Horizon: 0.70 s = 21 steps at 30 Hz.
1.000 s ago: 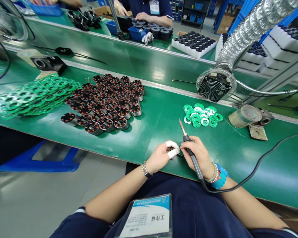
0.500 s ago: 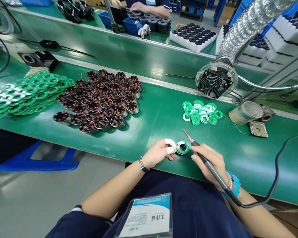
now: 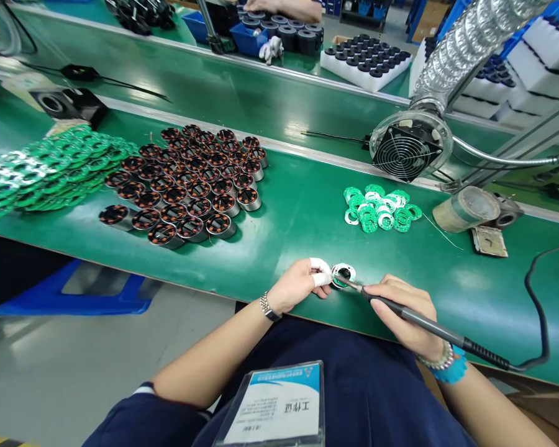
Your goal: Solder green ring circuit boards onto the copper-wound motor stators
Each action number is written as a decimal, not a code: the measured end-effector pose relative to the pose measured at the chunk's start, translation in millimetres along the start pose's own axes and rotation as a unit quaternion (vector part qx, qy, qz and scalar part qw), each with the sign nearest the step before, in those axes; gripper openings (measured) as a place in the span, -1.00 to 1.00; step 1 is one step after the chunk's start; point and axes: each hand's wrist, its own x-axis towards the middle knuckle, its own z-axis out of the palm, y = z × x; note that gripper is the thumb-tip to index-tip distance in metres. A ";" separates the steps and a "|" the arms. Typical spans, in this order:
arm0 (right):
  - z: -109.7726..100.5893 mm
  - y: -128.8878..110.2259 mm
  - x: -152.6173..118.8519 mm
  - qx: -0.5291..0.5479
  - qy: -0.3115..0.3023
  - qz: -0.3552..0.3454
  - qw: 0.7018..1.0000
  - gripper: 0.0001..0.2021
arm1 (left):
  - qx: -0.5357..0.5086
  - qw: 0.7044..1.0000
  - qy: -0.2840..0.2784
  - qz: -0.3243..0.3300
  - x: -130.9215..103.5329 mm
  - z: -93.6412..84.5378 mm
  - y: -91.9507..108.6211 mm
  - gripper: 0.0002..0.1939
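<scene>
The ring-shaped board [image 3: 348, 270] sits near the front edge of the green bench [image 3: 293, 192], its left rim pinched by taped fingertips of the left hand [image 3: 300, 285]. The right hand [image 3: 407, 310] grips a soldering iron [image 3: 431, 325], tip at the ring. Chest badge [image 3: 279, 400]: "工作证"; smaller print illegible from here.

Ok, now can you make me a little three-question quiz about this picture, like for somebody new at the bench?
1. Pick one: what does the person's right hand hold?
a) a wooden hammer
b) a grey, pen-shaped soldering iron
c) red scissors

2. True or false: the left hand, wearing white finger coverings, is at the edge of a small white-and-green ring-shaped part.

3. Fill in the blank: the black fan with a round wire grille sits below a crinkled silver ____.

Key: 1 b; 2 true; 3 hose.
</scene>
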 end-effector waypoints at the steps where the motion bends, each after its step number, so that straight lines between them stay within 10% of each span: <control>1: 0.1 -0.1 0.3 0.002 -0.001 -0.002 1.000 -0.81 | -0.001 1.000 0.001 -0.001 -0.1 0.0 0.1 -0.92; 12: -12.3 3.2 -4.6 0.010 0.050 -0.002 0.999 -0.79 | 0.004 1.000 -0.001 -0.005 0.1 0.7 0.3 -0.90; 21: -61.7 75.9 -7.7 -0.223 0.310 0.123 0.916 -0.72 | 0.211 0.973 0.022 0.089 -7.9 0.7 0.5 -0.52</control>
